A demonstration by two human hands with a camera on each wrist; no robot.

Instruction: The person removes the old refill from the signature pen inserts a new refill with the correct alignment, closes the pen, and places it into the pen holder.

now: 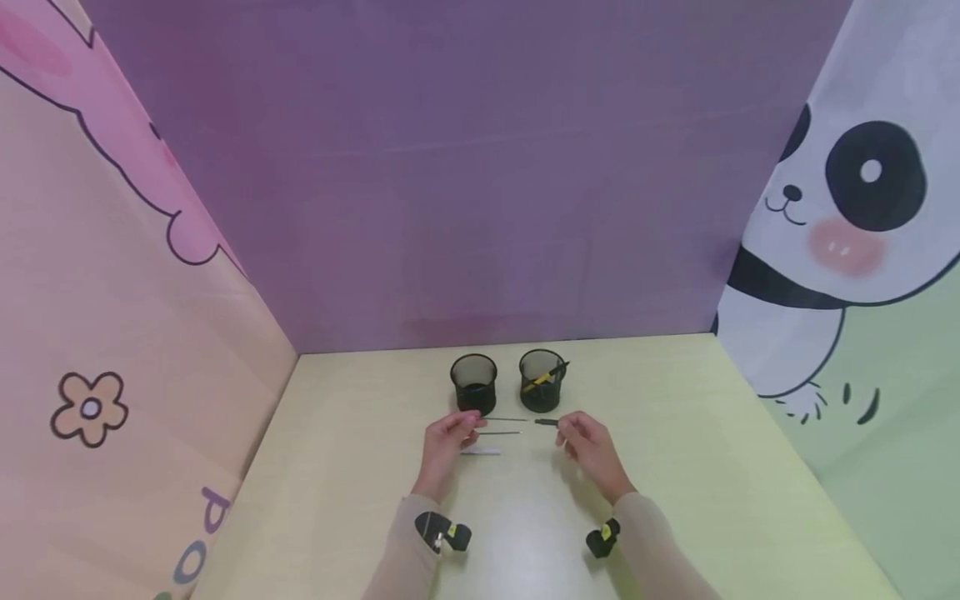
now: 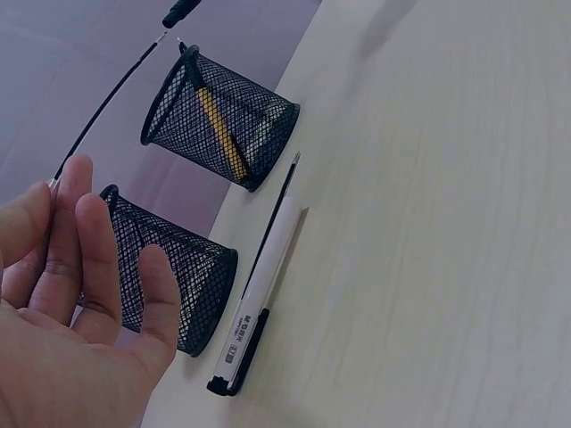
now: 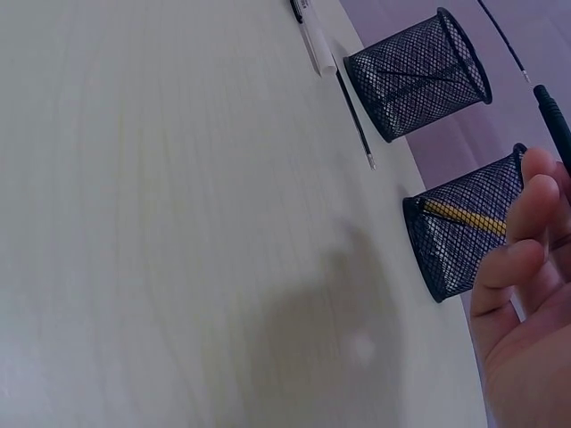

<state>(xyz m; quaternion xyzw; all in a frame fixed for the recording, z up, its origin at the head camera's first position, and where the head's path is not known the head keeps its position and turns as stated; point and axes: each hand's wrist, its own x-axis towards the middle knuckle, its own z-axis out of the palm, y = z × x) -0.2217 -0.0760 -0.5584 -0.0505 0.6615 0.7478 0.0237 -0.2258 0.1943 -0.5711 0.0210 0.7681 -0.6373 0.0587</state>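
Observation:
Between thumb and fingertips, my left hand (image 1: 448, 443) pinches a thin dark pen refill (image 2: 109, 100), its metal tip pointing right. Facing that tip is a black tapered pen piece (image 3: 552, 118), pinched by my right hand (image 1: 592, 448). In the left wrist view the refill's tip comes right up to the end of the black piece (image 2: 181, 12). On the table below lies a white pen barrel (image 2: 260, 285) with a black clip. A second refill (image 3: 355, 120) lies alongside it, partly behind the barrel in the left wrist view.
Two black mesh pen cups stand just beyond the hands, a left cup (image 1: 474, 398) and a right cup (image 1: 539, 400). A yellow and black pen (image 1: 542, 380) leans in the right one. Behind the pale table (image 1: 352, 467) rises a purple backdrop (image 1: 480, 208).

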